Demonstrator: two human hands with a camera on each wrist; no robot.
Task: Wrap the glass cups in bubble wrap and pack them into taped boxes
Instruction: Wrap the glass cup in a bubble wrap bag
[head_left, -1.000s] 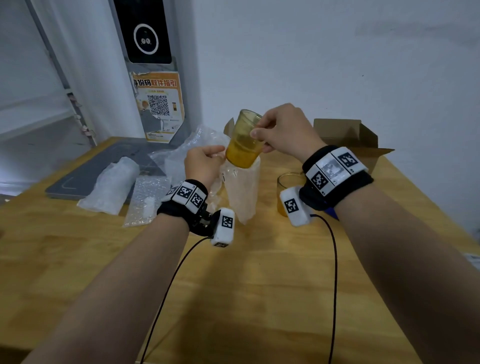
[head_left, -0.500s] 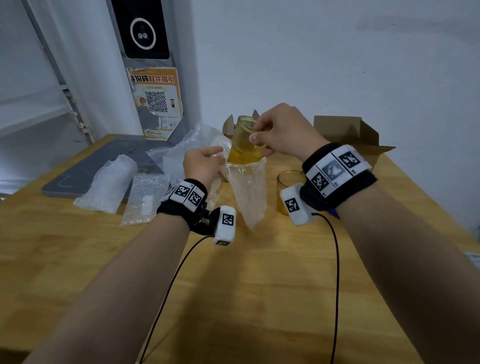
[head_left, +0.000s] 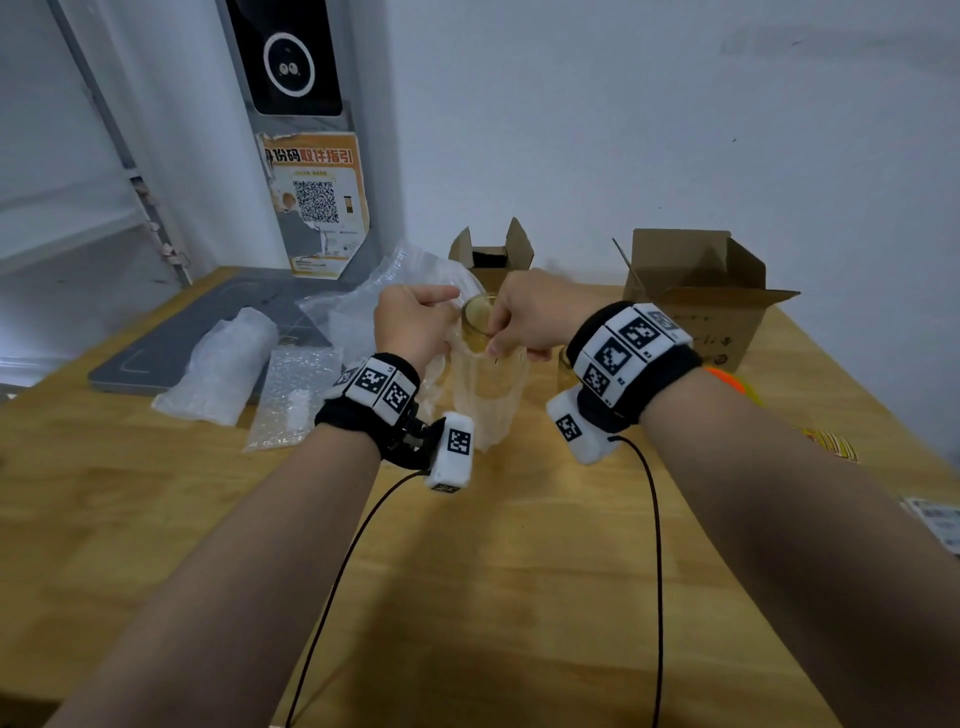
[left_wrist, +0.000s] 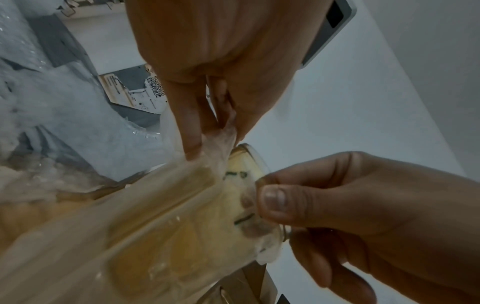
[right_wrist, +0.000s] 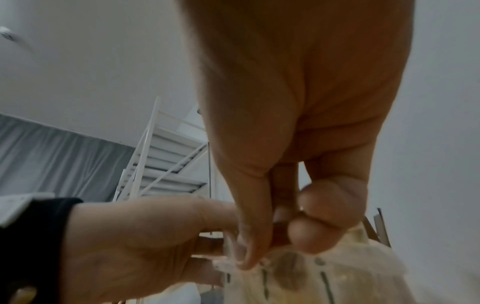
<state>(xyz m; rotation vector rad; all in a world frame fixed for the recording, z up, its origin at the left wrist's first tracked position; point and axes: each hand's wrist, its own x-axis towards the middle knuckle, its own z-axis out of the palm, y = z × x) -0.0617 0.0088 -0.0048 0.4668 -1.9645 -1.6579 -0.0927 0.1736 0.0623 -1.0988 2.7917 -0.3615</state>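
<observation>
An amber glass cup (head_left: 480, 316) sits inside a clear bubble wrap bag (head_left: 485, 400) that hangs upright above the wooden table (head_left: 467, 571), with only the cup's rim (left_wrist: 246, 156) showing at the bag's mouth. My left hand (head_left: 445, 312) pinches the bag's left mouth edge between thumb and finger (left_wrist: 215, 133). On the right side of the mouth, my right hand (head_left: 497, 339) pinches the edge against the rim (left_wrist: 270, 205). The right wrist view shows that pinch (right_wrist: 259, 257) on the bag (right_wrist: 324, 277), with the left hand (right_wrist: 155, 236) beside it. A second amber cup (head_left: 563, 364) stands mostly hidden behind my right wrist.
A small open cardboard box (head_left: 491, 254) stands behind the hands and a larger open one (head_left: 696, 291) at the back right. Loose bubble wrap bags (head_left: 223, 364) (head_left: 291, 395) lie to the left on a grey mat (head_left: 171, 338). An orange-yellow item (head_left: 737, 387) lies near the right edge.
The cup has gone from tilted above the bag down into it. My right hand has shifted from the cup to the bag's mouth edge, and both hands are lower.
</observation>
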